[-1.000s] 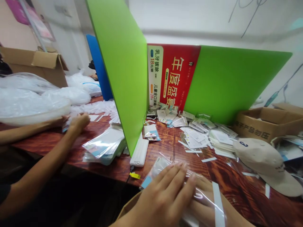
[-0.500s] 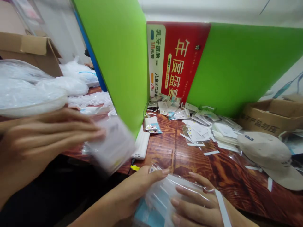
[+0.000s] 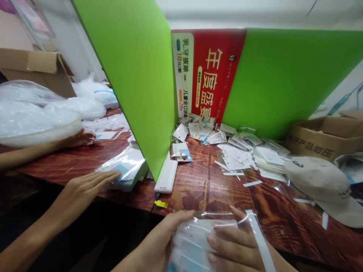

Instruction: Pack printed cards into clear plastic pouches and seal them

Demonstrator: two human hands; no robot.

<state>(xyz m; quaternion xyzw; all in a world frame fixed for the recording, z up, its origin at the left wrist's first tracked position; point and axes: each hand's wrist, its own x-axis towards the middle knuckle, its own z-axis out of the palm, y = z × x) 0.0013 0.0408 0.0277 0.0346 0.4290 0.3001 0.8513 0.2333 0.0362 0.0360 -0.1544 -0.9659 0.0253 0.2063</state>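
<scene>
At the near edge of the table, both hands hold a clear plastic bag with a white and light-blue card inside. My left hand grips its left side, thumb on top, and the other fingers show faintly through the film underneath. My right hand lies over the right part with its fingers bent against the bag. Whether some of those fingertips are under the film, I cannot tell. A white adhesive strip runs along the bag's right edge.
Left of the green partition, a co-worker's hand rests on stacked bagged cards; their other hand is farther back. A white power bank, scattered bagged cards, a cap and a cardboard box stand around.
The co-worker's hand, earlier raised with a bagged card, is now down on the stack. The bag in my hands has shifted slightly, and less of the blue shows.
</scene>
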